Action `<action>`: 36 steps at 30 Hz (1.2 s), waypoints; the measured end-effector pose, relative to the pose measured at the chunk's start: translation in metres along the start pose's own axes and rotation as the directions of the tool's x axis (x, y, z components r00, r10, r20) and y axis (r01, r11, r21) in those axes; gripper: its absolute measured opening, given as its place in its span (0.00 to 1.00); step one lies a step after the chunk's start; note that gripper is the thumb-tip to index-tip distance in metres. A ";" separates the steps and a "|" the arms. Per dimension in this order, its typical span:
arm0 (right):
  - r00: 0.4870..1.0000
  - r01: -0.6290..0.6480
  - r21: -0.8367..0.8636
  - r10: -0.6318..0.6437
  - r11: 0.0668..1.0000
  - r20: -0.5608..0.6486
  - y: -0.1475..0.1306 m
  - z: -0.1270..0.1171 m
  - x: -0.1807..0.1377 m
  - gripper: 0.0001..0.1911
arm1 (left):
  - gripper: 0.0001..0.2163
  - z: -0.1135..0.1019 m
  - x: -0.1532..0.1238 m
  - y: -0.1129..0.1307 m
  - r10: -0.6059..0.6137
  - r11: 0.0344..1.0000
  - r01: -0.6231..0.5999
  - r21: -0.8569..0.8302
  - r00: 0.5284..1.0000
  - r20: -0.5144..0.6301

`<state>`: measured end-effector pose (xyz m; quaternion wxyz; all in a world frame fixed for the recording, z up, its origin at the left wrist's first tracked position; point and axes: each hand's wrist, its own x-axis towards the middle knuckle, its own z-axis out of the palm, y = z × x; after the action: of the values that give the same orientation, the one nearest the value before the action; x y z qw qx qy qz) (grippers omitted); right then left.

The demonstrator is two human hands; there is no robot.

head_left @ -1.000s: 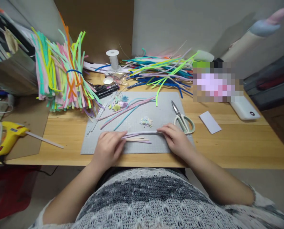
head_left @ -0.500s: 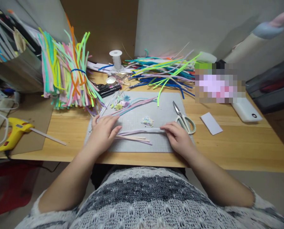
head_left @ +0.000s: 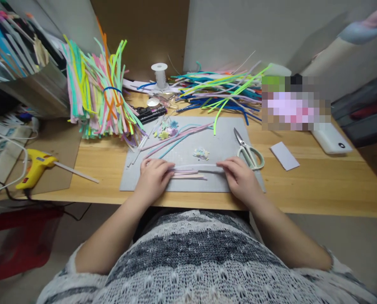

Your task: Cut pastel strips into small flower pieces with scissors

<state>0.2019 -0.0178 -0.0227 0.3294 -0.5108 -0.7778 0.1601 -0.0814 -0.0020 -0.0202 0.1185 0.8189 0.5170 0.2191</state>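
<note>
A pale lilac-white pipe cleaner [head_left: 196, 167] stretches between my hands, just above the grey cutting mat [head_left: 236, 181]. My left hand [head_left: 155, 174] is closed on its left end, and my right hand [head_left: 237, 174] pinches its right end. Pink and lilac pipe cleaners [head_left: 190, 175] lie right below it on the mat, partly under my left hand. Small pastel clippings [head_left: 201, 153] form a pile beyond the strand. Scissors [head_left: 248, 151] lie beside my right hand with their blades together. Pink and blue pipe cleaners [head_left: 182, 137] rest behind my left hand.
A tied bundle of pipe cleaners [head_left: 96, 93] stands at the back left, with a loose heap [head_left: 220, 90] at the back. A yellow glue gun [head_left: 36, 166] lies left, a white card [head_left: 284, 155] right. Pastel flower shapes [head_left: 168, 130] and a white spool [head_left: 159, 76] are behind the hands.
My left hand has slid right along the mat, closer to my right hand, so the span between them is shorter. The whole view has shifted slightly.
</note>
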 end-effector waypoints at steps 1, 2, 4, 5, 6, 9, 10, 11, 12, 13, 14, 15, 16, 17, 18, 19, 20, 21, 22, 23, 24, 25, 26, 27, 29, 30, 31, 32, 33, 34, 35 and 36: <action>1.000 -0.014 -0.014 0.014 1.000 0.001 0.001 -0.001 0.000 0.15 | 0.08 0.000 0.000 0.000 -0.004 1.000 0.004 -0.004 1.000 0.004; 1.000 -0.029 -0.028 0.029 0.999 0.006 0.003 -0.003 -0.001 0.15 | 0.08 0.000 -0.001 0.000 -0.009 1.000 0.009 -0.010 1.000 0.009; 0.998 -0.051 -0.055 0.053 0.997 0.033 0.007 -0.006 -0.003 0.15 | 0.10 -0.002 -0.003 -0.001 -0.017 1.000 0.017 -0.026 1.000 0.017; 0.997 -0.059 -0.073 0.063 0.996 0.053 0.010 -0.007 -0.004 0.15 | 0.11 -0.002 -0.005 -0.001 -0.019 0.999 0.020 -0.029 1.000 0.019; 0.995 -0.063 -0.096 0.070 0.993 0.076 0.012 -0.008 -0.005 0.15 | 0.13 -0.003 -0.007 -0.001 -0.020 0.999 0.021 -0.028 1.000 0.018; 0.990 -0.051 -0.183 0.074 0.982 0.119 0.017 -0.008 -0.007 0.16 | 0.15 -0.002 -0.010 -0.002 -0.011 1.000 0.011 -0.011 1.000 0.014; 0.990 -0.043 -0.216 0.072 0.975 0.125 0.017 -0.007 -0.007 0.16 | 0.13 -0.001 -0.011 -0.003 -0.005 1.000 0.005 -0.010 1.000 0.014; 0.989 -0.035 -0.249 0.070 0.968 0.131 0.015 -0.006 -0.006 0.15 | 0.12 0.000 -0.011 -0.003 0.004 1.000 -0.004 -0.015 1.000 0.016; 0.988 -0.027 -0.276 0.068 0.961 0.140 0.012 -0.005 -0.003 0.15 | 0.10 0.001 -0.011 -0.003 0.014 1.000 -0.014 -0.023 1.000 0.018; 0.986 -0.017 -0.293 0.064 0.956 0.154 0.008 -0.002 0.000 0.15 | 0.10 0.002 -0.010 -0.003 0.024 0.999 -0.024 -0.033 1.000 0.018; 0.983 -0.004 -0.297 0.058 0.955 0.174 0.003 0.001 0.003 0.14 | 0.09 0.003 -0.010 -0.003 0.035 0.998 -0.034 -0.043 0.999 0.016; 0.979 0.011 -0.288 0.048 0.958 0.199 -0.003 0.005 0.007 0.13 | 0.09 0.004 -0.009 -0.002 0.044 0.998 -0.043 -0.053 0.999 0.011; 0.975 0.026 -0.274 0.037 0.961 0.219 -0.008 0.009 0.012 0.11 | 0.09 0.005 -0.008 -0.001 0.050 0.997 -0.050 -0.059 0.999 0.006; 0.973 0.036 -0.274 0.030 0.961 0.230 -0.013 0.013 0.016 0.09 | 0.09 0.006 -0.008 -0.001 0.055 0.996 -0.055 -0.064 0.998 0.002; 0.973 0.038 -0.299 0.032 0.954 0.227 -0.017 0.018 0.019 0.07 | 0.09 0.006 -0.008 0.000 0.059 0.996 -0.059 -0.067 0.998 -0.004; 0.976 0.040 -0.338 0.036 0.940 0.216 -0.020 0.022 0.022 0.06 | 0.09 0.006 -0.008 0.001 0.063 0.995 -0.064 -0.070 0.998 -0.010; 0.978 0.041 -0.381 0.041 0.924 0.203 -0.022 0.026 0.023 0.06 | 0.09 0.007 -0.008 0.001 0.066 0.995 -0.067 -0.074 0.998 -0.016; 0.981 0.042 -0.417 0.042 0.908 0.190 -0.023 0.029 0.024 0.07 | 0.09 0.007 -0.009 0.001 0.069 0.995 -0.071 -0.077 0.997 -0.021; 0.982 0.048 -0.439 0.037 0.897 0.183 -0.024 0.031 0.024 0.07 | 0.09 0.007 -0.009 0.001 0.072 0.994 -0.073 -0.079 0.997 -0.026; 0.983 0.056 -0.445 0.030 0.894 0.184 -0.023 0.032 0.024 0.08 | 0.08 0.007 -0.009 0.002 0.072 0.994 -0.074 -0.082 0.997 -0.030; 0.982 0.064 -0.438 0.021 0.897 0.188 -0.023 0.033 0.023 0.08 | 0.09 0.007 -0.010 0.002 0.070 0.994 -0.073 -0.083 0.997 -0.033; 0.982 0.069 -0.426 0.015 0.902 0.190 -0.022 0.033 0.021 0.08 | 0.09 0.008 -0.010 0.002 0.068 0.994 -0.070 -0.084 0.997 -0.034; 0.982 0.070 -0.413 0.011 0.908 0.191 -0.022 0.032 0.020 0.08 | 0.09 0.008 -0.010 0.001 0.064 0.994 -0.067 -0.083 0.997 -0.037; 0.982 0.068 -0.400 0.009 0.914 0.190 -0.021 0.032 0.019 0.08 | 0.09 0.009 -0.010 0.001 0.062 0.994 -0.065 -0.084 0.997 -0.040; 0.983 0.057 -0.378 0.015 0.924 0.185 -0.020 0.031 0.018 0.08 | 0.08 0.010 -0.010 0.001 0.063 0.994 -0.067 -0.084 0.997 -0.050; 0.983 0.051 -0.370 0.019 0.928 0.185 -0.020 0.031 0.017 0.07 | 0.08 0.010 -0.010 0.001 0.064 0.994 -0.069 -0.084 0.996 -0.054; 0.982 0.046 -0.360 0.023 0.932 0.186 -0.019 0.031 0.017 0.07 | 0.08 0.010 -0.010 0.001 0.065 0.994 -0.070 -0.083 0.996 -0.055; 0.982 0.042 -0.351 0.026 0.936 0.188 -0.019 0.031 0.017 0.07 | 0.07 0.010 -0.011 0.001 0.066 0.994 -0.071 -0.085 0.996 -0.055; 0.981 0.041 -0.341 0.027 0.939 0.192 -0.018 0.031 0.018 0.07 | 0.07 0.010 -0.011 0.001 0.066 0.994 -0.071 -0.088 0.996 -0.054; 0.980 0.039 -0.332 0.029 0.943 0.195 -0.018 0.031 0.018 0.07 | 0.07 0.009 -0.012 0.001 0.065 0.993 -0.070 -0.092 0.996 -0.053; 0.980 0.036 -0.325 0.030 0.945 0.198 -0.017 0.031 0.018 0.07 | 0.07 0.009 -0.012 0.002 0.063 0.993 -0.068 -0.095 0.997 -0.052; 0.979 0.034 -0.321 0.033 0.947 0.202 -0.017 0.031 0.019 0.07 | 0.07 0.009 -0.012 0.002 0.061 0.993 -0.066 -0.096 0.997 -0.052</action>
<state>0.1643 -0.0057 -0.0290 0.1597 -0.5383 -0.8234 0.0824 -0.0800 -0.0132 -0.0299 0.1384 0.8225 0.4823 0.2678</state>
